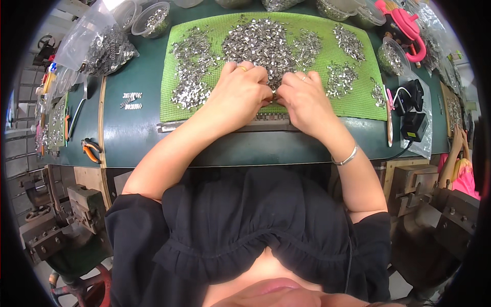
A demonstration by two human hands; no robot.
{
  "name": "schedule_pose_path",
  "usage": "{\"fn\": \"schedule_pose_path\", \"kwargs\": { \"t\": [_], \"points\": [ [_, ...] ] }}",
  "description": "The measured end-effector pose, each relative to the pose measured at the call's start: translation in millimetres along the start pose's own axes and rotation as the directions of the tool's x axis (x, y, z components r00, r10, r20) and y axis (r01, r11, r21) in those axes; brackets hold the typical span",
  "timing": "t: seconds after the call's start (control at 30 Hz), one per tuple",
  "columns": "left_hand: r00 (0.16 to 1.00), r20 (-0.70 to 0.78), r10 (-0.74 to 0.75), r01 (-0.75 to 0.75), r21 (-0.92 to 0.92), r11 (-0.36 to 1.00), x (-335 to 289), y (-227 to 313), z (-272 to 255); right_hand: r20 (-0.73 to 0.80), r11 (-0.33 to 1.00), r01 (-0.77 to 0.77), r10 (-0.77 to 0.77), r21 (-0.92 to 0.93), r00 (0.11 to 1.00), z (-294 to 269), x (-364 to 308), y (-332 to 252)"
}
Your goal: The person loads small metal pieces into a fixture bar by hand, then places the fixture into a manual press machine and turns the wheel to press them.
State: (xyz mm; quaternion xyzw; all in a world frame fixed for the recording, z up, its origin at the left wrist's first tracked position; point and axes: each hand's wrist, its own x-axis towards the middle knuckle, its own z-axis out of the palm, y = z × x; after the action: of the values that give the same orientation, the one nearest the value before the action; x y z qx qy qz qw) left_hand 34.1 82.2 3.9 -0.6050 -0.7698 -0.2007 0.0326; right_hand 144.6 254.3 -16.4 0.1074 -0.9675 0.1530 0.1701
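One dark table [128, 133] carries a green mat [360, 110], with a metal rail [261, 124] along its near edge. Close to the rail, the left hand [240, 87] and right hand [307, 102] nearly meet, fingers curled almost closed, beside the mat's main heap of metal parts [258, 43]; whether they pinch any, I cannot tell.

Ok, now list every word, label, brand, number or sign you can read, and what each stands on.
No text can be read in this picture.
Adapter: a yellow label, too small to read.
Metal pieces and bar: no lettering that I can make out.
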Motion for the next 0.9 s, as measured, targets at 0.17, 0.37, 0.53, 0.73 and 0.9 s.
{"fn": "schedule_pose_path", "kwargs": {
  "t": [0.17, 0.37, 0.53, 0.73, 0.9],
  "points": [
    [0.999, 0.038, 0.003, -0.002, -0.025, 1.000, 0.9, -1.5, 4.9, -0.149, 0.948, -0.015, 0.066, 0.319, 0.987, -2.1, -19.6, -12.6],
    [0.999, 0.036, 0.041, -0.041, -0.001, 0.999, 1.5, 6.3, -2.0, -0.188, 0.873, -0.074, 0.186, 0.483, 0.965, 3.9, -31.3, -18.6],
    [0.996, 0.019, -0.084, 0.086, -0.286, 0.954, -18.7, 11.4, -8.4, -0.173, 0.802, -0.108, 0.254, 0.587, 0.952, 0.3, -32.9, -22.1],
    [0.985, -0.065, -0.158, 0.131, -0.309, 0.942, -31.6, 17.4, 2.6, -0.136, 0.959, -0.094, 0.134, 0.269, 0.982, -5.7, -17.9, 1.6],
    [0.977, -0.111, -0.184, 0.148, -0.277, 0.949, -38.2, 20.2, 7.6, 0.026, 0.987, -0.106, 0.104, 0.122, 0.994, -8.8, -7.5, -0.3]
  ]
}}
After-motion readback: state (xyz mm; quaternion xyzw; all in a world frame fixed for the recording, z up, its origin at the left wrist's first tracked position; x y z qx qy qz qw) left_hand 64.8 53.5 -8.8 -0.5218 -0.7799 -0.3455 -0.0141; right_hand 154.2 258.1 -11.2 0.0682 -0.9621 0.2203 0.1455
